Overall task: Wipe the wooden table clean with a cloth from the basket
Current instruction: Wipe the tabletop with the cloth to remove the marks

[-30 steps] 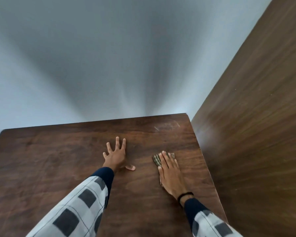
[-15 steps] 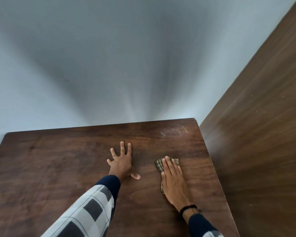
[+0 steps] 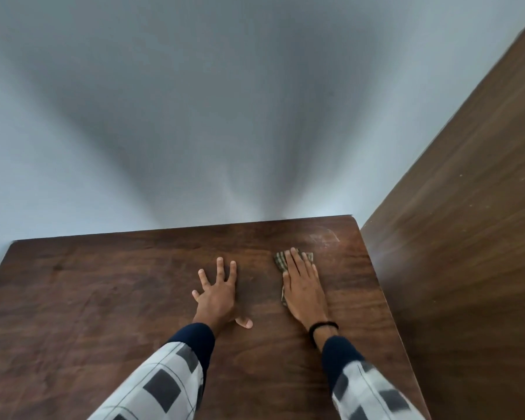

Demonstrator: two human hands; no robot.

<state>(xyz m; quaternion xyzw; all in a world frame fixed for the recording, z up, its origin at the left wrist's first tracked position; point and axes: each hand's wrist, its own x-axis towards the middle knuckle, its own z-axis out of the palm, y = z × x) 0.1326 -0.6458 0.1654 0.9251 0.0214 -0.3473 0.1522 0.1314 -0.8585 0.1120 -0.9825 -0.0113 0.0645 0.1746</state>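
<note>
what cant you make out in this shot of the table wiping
- Cloth, head view: mostly hidden under the right hand.
- Basket: out of frame.
- Table: near edge cut off by the frame bottom.
- Pale smear near the far right corner: too faint to identify.

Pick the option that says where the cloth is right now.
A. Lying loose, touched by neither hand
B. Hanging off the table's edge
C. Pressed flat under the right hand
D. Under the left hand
C: the checked cloth shows from under the right hand, which lies flat on the table; the left hand is bare.
</note>
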